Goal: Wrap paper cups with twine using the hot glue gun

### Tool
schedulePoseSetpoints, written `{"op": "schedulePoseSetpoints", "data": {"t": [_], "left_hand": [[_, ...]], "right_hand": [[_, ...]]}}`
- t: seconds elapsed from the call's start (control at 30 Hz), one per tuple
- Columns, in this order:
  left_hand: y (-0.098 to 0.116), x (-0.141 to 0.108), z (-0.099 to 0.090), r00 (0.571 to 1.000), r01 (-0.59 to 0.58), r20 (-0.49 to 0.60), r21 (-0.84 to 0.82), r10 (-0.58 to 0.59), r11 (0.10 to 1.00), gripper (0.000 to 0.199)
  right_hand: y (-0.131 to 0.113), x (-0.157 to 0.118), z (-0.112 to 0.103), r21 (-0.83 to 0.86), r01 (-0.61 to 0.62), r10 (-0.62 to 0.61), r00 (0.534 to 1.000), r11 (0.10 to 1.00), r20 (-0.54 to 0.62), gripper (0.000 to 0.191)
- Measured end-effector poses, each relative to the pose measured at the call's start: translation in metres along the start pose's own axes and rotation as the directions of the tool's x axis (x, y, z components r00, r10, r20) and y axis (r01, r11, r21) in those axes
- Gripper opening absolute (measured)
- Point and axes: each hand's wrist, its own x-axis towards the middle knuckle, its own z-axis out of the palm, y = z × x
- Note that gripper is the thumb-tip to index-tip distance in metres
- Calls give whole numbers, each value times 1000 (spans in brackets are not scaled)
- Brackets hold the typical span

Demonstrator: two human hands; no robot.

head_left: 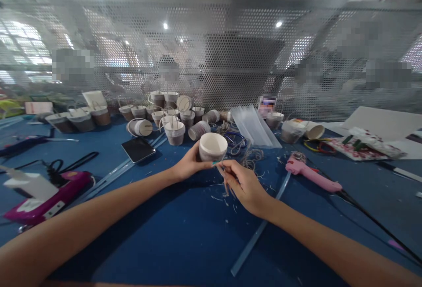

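Observation:
A small white-rimmed pot (pixel 213 146) stands upright in my left hand (pixel 191 163), whose fingers wrap round its left side and front. My right hand (pixel 242 183) is closed in a pinch at the pot's lower front right, on a thin strand of twine (pixel 226 188) that dangles below the fingers. Where the strand meets the pot is partly hidden by the fingertips. Loose twine (pixel 252 157) lies tangled on the table just behind my right hand.
Several similar pots (pixel 174 132) with handles crowd the back left. A pink glue gun (pixel 313 175) and a clear glue stick (pixel 250 247) lie to the right. A phone (pixel 138 149) and purple power strip (pixel 66 190) are at left. Plastic sleeves (pixel 255 126) lean near the mesh screen (pixel 244 58).

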Motion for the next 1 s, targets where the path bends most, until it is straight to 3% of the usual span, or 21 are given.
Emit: {"op": "schedulePoseSetpoints", "data": {"t": [0.17, 0.3, 0.73, 1.0], "left_hand": [[-3, 1, -3, 995, -55, -73, 206, 72, 977, 83], [-1, 1, -2, 992, -73, -88, 155, 87, 985, 81], [0, -1, 1, 992, -122, 24, 91, 121, 988, 77], [-1, 0, 0, 991, -135, -5, 135, 137, 982, 82]], "right_hand": [[0, -1, 1, -35, 8, -7, 1000, 999, 13, 19], [3, -1, 1, -63, -7, 8, 1000, 998, 19, 19], [0, 0, 2, -53, -33, 35, 998, 998, 52, 18], [4, 0, 0, -101, 0, 3, 1000, 995, 27, 17]]}}
